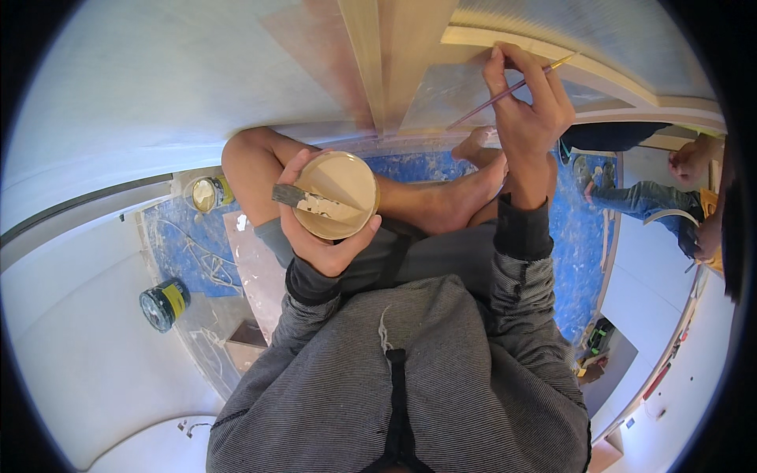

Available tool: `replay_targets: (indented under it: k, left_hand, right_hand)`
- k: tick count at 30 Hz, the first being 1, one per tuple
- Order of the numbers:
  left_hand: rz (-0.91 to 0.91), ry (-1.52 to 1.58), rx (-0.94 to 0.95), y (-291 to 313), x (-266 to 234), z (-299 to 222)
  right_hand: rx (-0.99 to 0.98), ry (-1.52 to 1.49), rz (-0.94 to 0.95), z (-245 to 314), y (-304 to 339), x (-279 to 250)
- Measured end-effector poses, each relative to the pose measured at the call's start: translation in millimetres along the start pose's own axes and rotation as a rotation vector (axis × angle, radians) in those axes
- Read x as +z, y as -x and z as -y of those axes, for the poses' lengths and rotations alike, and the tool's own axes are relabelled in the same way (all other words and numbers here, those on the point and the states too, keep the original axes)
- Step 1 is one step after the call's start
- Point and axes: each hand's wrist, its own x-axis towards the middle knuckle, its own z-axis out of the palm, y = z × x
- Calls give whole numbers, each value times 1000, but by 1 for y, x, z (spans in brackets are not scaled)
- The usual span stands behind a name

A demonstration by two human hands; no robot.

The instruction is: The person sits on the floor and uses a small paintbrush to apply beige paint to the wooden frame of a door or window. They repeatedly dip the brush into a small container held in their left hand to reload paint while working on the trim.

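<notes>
My left hand [330, 251] is wrapped round a round tub of beige paint [337, 178], held over my lap. Across the tub's rim lies a flat stick or scraper [315, 203], dark at its outer end and smeared with paint at the other. A slim paintbrush [505, 93] with a purple handle is pinched in my right hand [536, 102]. Its pale tip points up and right, close to a curved wooden trim [552, 63] on the panel ahead. Whether the tip touches the trim I cannot tell.
Blue sheeting [579, 260] covers the floor beneath my crossed legs. To the left stand an opened paint can [206, 194] and a dark bucket with a yellow label [164, 306]. At the right, a co-worker's hand [688, 162] and jeans show. An upright wooden post [394, 71] rises ahead.
</notes>
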Motion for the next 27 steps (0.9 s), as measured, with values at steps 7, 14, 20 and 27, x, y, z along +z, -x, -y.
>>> replay_targets:
  k: [7,14,20,27]
  left_hand:
    - [-15,2,14,0,-1,0]
    - [-17,25,4,2,-1,6]
    - [-48,12,23,-1,0,-2]
    - [-38,19,10,-3,-2,-2]
  right_hand:
    - [3,-43,18,-1,3,-2]
    - [-66,-7,43,-8,2,-2]
    - [-120,82,-47,-14,8,3]
    - [-130,-2,-66,-23,13,5]
